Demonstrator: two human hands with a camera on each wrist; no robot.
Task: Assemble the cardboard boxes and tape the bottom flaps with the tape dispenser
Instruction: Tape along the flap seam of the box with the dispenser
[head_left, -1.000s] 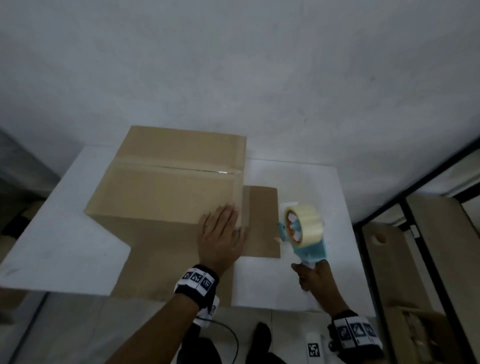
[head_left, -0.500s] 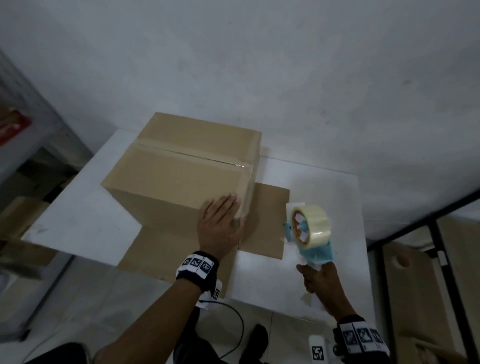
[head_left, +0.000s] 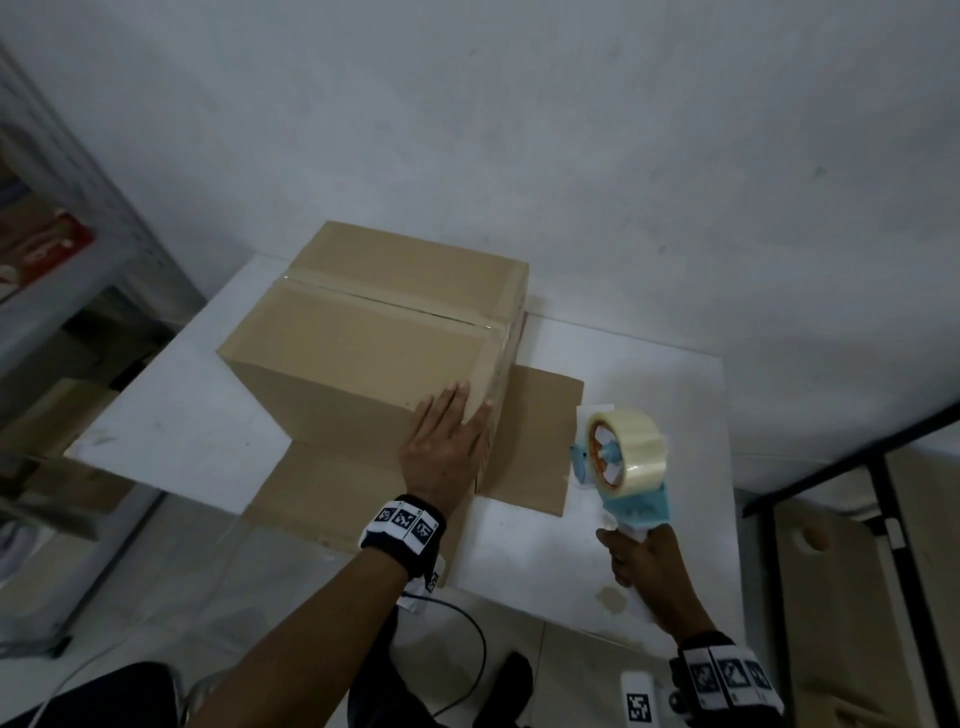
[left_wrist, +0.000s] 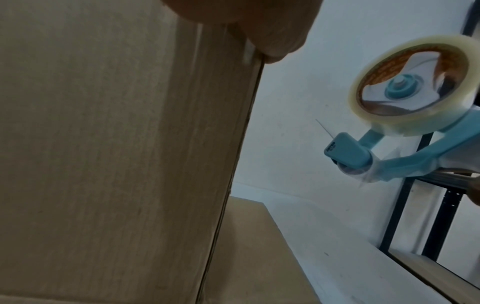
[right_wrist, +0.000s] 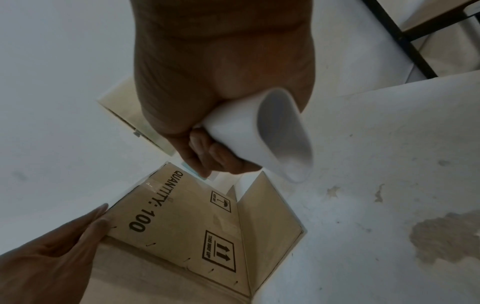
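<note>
Cardboard box (head_left: 379, 343): brown, upside down on white table (head_left: 171, 431), centre of head view; clear tape strip (head_left: 384, 306) already along top seam, long axis from 10 to 4 o'clock, end folded down over right-hand face. Open flaps (head_left: 535, 441) spread flat on table at 4 and 6 o'clock of box.

Left hand (head_left: 447, 452): fingers straight and together, pressed flat against near corner of box at 5 o'clock, thumb on taped edge; steadying, gripping nothing.

Right hand (head_left: 644, 566): fingers curled round white handle (right_wrist: 275, 131) of tape dispenser (head_left: 623, 467), as right wrist view shows. Dispenser blue, clear roll, raised off table, clear of box, at 3 o'clock of left hand; cutter end (left_wrist: 342, 152) turned toward box.

Key relation: taped seam end at 10 o'clock from dispenser, just beyond left fingertips; left hand the nearer, already touching box; right hand apart, beside it.

Judged status: bottom seam taped; likely next, setting dispenser down or turning box upright. Slack flaps underfoot of box liable to catch during turn.
</note>
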